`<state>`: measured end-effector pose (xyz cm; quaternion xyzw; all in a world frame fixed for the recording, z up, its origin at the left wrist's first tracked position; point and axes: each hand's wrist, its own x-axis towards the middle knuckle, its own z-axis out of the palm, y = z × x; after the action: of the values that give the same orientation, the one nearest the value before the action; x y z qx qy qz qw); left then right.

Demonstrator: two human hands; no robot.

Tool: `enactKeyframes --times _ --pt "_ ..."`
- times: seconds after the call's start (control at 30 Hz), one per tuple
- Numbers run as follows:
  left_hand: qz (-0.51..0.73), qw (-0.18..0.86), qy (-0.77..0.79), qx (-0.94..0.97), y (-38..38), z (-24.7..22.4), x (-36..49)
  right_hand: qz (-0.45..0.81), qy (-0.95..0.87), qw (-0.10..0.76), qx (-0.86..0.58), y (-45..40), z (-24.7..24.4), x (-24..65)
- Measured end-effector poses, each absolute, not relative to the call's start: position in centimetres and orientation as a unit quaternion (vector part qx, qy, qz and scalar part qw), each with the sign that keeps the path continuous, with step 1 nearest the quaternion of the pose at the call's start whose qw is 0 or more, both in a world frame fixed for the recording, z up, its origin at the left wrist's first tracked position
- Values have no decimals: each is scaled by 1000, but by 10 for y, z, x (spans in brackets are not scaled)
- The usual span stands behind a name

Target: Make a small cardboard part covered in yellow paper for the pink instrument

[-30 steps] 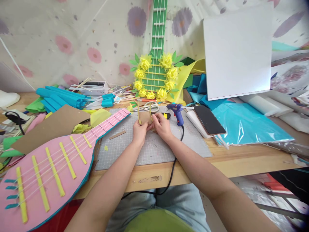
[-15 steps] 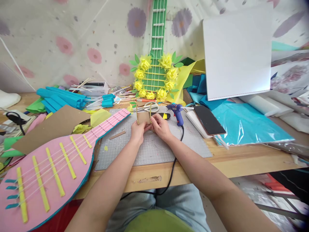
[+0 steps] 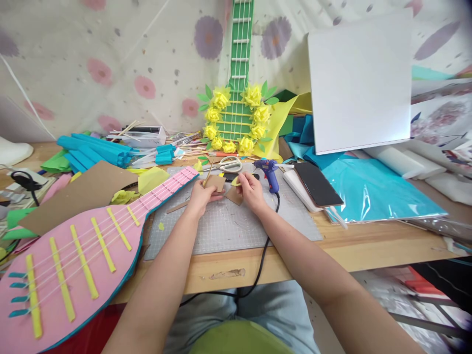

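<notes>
Cardboard piece (image 3: 217, 183), over the far part of the grey mat (image 3: 221, 233) on the bench (image 3: 313, 255), is pinched at its left side by the left hand (image 3: 199, 197) — I'd guess from afar, to leave its face uncovered — while the right hand (image 3: 252, 191) pinches a yellow strip (image 3: 235, 182).

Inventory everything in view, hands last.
Table: 1, wooden, beneath
Cutting mat: 1, grey, table
Cardboard square: 1, brown, left hand
Curved piece: 1, yellow, right hand
Cardboard offcut: 1, brown, mat
Cardboard strip: 1, brown, mat
Glue gun: 1, blue, mat
Scissors: 1, pale, beyond hands
Plain guitar: 1, pink, left
Flowered guitar: 1, green, back
Cardboard sheet: 1, brown, left
Panel: 1, white, back right
Flat slab: 1, black, right
Wrapped sheet: 1, blue, right
Clutter: uncounted, mixed, back left
Hands: 2, bare, over mat
</notes>
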<state>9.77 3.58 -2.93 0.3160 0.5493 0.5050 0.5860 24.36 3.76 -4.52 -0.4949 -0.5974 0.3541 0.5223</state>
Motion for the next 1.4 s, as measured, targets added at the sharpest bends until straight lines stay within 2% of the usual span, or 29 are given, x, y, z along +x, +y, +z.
enactKeyframes --times 0.1,0.27,0.4,0.57,0.8,1.1,1.3,1.4 --pt "500 587 551 318 36 -28 96 384 -590 522 -482 39 -44 246" --pt "499 568 560 339 37 -28 93 332 -626 522 -475 41 -43 249" --pt "464 548 588 373 39 -32 87 355 -622 520 -466 43 -44 251" --pt "448 492 603 440 43 -43 77 388 -615 507 -463 47 -46 254" --pt "422 363 614 561 45 -45 74 391 -624 487 -471 45 -43 254" --pt "411 381 619 550 49 -51 72 345 -618 526 -472 49 -51 253" --pt "452 418 608 501 48 -51 75 225 -565 615 -502 49 -56 254" --pt "494 482 570 445 46 -42 78 216 -557 585 -548 51 -54 258"
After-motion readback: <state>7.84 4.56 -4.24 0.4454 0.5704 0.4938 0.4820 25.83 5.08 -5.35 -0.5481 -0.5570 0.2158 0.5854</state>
